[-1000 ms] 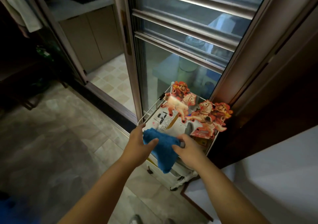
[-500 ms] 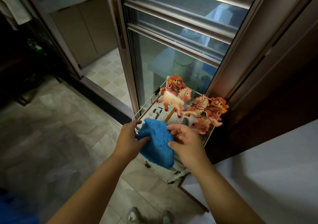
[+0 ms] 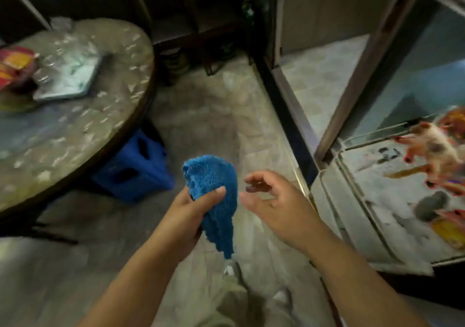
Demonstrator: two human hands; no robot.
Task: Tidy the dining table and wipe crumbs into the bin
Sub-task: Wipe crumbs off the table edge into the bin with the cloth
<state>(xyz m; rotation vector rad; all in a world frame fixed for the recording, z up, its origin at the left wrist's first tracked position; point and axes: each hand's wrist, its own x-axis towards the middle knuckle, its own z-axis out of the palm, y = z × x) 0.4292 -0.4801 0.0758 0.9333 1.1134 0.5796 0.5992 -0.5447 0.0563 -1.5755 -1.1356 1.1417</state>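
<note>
Fingers (image 3: 219,191) grip fluffy blue cloth (image 3: 214,175).

Table (image 3: 75,130) far left, stool (image 3: 136,170) under edge; cart (image 3: 372,226) right, prob.

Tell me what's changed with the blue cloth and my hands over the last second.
The right hand has let go of the blue cloth and now hangs open beside it. The view has swung left, away from the wire rack, bringing the round table into sight. The left hand still grips the cloth, which dangles below its fingers.
</note>
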